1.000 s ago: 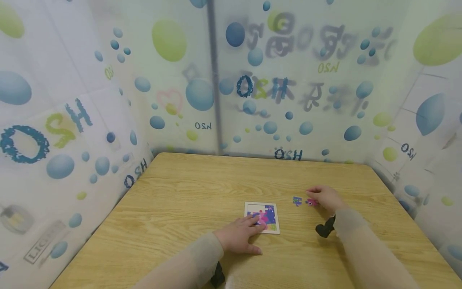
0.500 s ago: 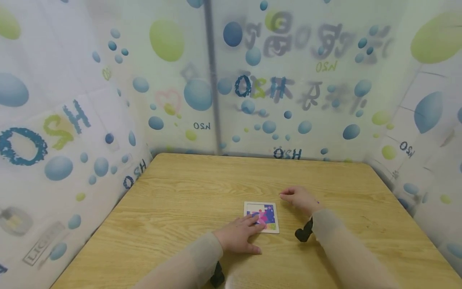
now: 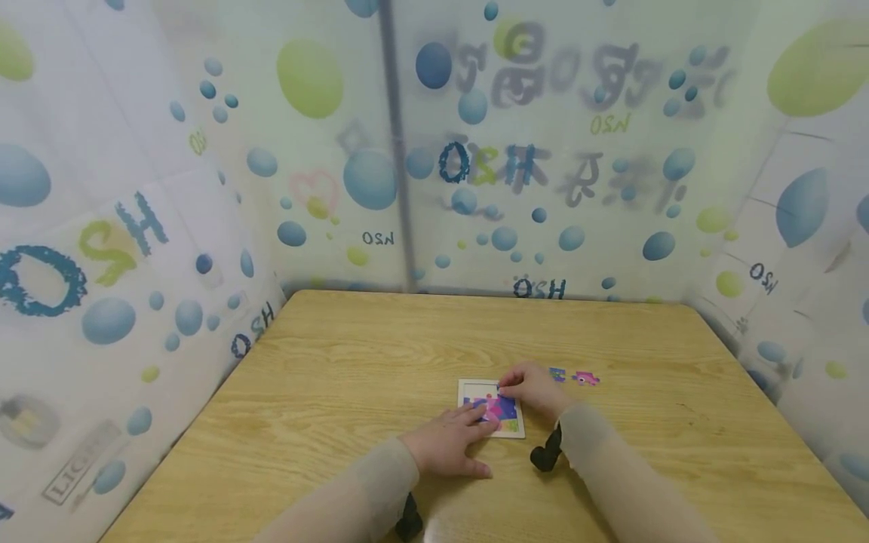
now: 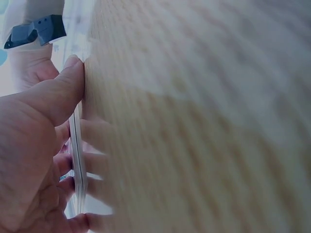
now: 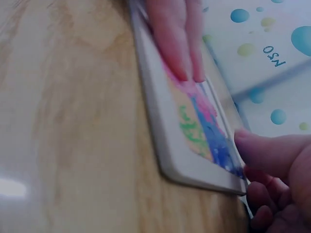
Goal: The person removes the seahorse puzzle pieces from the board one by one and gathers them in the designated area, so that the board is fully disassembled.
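A small square jigsaw puzzle in a white frame [image 3: 462, 392] lies on the table, with pink, blue and purple pieces inside and a bare white area at its upper left. My left hand [image 3: 448, 445] rests on its lower left part, fingers spread and straight. At the upper right corner is my right hand [image 3: 536, 388], its fingers bent and fingertips by a blue part of the puzzle. In the right wrist view the thumb [image 5: 252, 145] is at the frame's edge; whether a piece is pinched is hidden. Two loose puzzle pieces, one blue [image 3: 557, 374] and one pink [image 3: 587, 378], lie beyond.
The wood-grain table [image 3: 326, 377] reaches back to a curtain [image 3: 326, 173] printed with bubbles and letters, which also hangs at both sides. A black wrist strap mount [image 3: 545, 455] sits under my right wrist, and another [image 3: 409, 520] under the left.
My right hand has moved left from beside the loose pieces to the puzzle's upper right corner, uncovering both pieces. The left hand has stayed on the puzzle.
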Motion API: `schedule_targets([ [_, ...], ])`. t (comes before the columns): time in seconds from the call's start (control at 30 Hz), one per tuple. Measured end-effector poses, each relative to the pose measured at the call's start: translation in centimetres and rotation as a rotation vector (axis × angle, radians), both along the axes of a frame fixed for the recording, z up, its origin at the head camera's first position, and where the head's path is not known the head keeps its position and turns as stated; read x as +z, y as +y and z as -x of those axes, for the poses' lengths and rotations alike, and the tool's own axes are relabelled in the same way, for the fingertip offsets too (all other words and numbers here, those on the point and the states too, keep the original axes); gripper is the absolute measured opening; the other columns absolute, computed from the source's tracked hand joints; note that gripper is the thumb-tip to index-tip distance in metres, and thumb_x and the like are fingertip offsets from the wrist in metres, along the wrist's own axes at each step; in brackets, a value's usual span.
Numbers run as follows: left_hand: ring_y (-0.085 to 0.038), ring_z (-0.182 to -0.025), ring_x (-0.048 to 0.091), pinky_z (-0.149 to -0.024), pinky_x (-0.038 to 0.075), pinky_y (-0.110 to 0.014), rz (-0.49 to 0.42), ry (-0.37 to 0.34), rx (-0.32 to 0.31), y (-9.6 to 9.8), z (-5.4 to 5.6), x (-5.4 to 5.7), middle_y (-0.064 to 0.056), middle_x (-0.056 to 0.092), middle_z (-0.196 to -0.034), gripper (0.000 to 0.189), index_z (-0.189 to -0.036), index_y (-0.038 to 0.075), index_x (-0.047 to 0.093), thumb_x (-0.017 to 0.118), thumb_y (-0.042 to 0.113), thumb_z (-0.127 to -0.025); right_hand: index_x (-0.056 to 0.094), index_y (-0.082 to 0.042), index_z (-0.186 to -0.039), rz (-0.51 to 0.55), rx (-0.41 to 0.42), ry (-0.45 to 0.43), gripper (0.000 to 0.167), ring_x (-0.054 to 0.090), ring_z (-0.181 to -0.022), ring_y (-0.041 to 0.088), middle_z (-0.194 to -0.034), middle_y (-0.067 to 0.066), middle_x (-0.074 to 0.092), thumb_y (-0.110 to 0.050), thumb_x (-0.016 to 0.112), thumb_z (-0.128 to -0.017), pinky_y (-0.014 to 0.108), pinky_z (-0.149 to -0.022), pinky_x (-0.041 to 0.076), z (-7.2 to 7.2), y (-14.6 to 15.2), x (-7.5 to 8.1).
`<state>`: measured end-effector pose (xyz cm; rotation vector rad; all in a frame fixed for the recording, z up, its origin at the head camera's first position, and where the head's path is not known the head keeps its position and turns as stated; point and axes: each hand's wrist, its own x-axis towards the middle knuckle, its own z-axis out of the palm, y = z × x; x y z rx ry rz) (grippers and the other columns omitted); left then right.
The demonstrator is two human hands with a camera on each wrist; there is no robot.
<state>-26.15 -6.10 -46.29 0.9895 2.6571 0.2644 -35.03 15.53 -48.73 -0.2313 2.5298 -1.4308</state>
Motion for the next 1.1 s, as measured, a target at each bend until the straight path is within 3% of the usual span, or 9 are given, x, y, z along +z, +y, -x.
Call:
schedule_targets([
  [0.37, -0.028, -0.144, 0.022, -0.113, 0.026, -0.048, 0.025, 0.06, -0.013, 0.2, -0.2, 0.5, -0.003, 0.024, -0.158, 0.076, -0.15, 0.026, 0.035, 0.057, 0.062, -0.087, 0.072, -0.011, -0.085, -0.109, 0.02, 0.078, 0.005, 0.05, -0.088, 0.019, -0.093, 0.003, 0.055, -0.012, 0.076, -0.082, 0.036, -0.083, 0.041, -0.8, -0.4, 0.3],
  [0.57, -0.027, -0.141, 0.03, -0.113, 0.025, -0.051, 0.04, 0.081, -0.021, 0.4, -0.1, 1.1, -0.005, 0.033, -0.154, 0.075, -0.147, 0.026, 0.041, 0.059, 0.063, -0.085, 0.072, -0.011, -0.083, -0.128, 0.02, 0.056, 0.006, 0.05, -0.089, 0.02, -0.095, 0.003, 0.055, -0.017, 0.074, -0.084, 0.036, -0.082, 0.04, -0.7, -0.3, 0.3],
  [0.77, -0.024, -0.135, 0.036, -0.112, 0.027, -0.047, 0.027, 0.098, -0.012, 0.6, 0.6, 1.1, -0.001, 0.043, -0.145, 0.068, -0.141, 0.028, 0.049, 0.059, 0.064, -0.084, 0.072, -0.012, -0.082, -0.113, 0.019, 0.031, 0.008, 0.049, -0.09, 0.02, -0.096, 0.003, 0.054, -0.018, 0.073, -0.086, 0.037, -0.082, 0.04, -0.7, -0.4, 0.3],
  [0.9, -0.022, -0.137, 0.035, -0.113, 0.027, -0.043, 0.015, 0.122, -0.036, 1.1, 0.9, 0.8, -0.001, 0.04, -0.149, 0.067, -0.14, 0.024, 0.05, 0.057, 0.064, -0.086, 0.072, -0.013, -0.081, -0.121, 0.018, 0.043, 0.005, 0.049, -0.089, 0.02, -0.095, 0.002, 0.055, -0.016, 0.073, -0.085, 0.037, -0.082, 0.04, -0.7, -0.3, 0.1],
  [1.1, -0.024, -0.144, 0.021, -0.116, 0.021, -0.039, -0.003, 0.055, -0.067, 2.0, 0.9, 0.4, -0.003, 0.023, -0.158, 0.076, -0.149, 0.02, 0.038, 0.057, 0.061, -0.087, 0.072, -0.013, -0.078, -0.122, 0.027, 0.075, 0.006, 0.049, -0.088, 0.019, -0.093, 0.002, 0.056, -0.012, 0.074, -0.084, 0.036, -0.081, 0.039, -0.8, -0.3, 0.0],
])
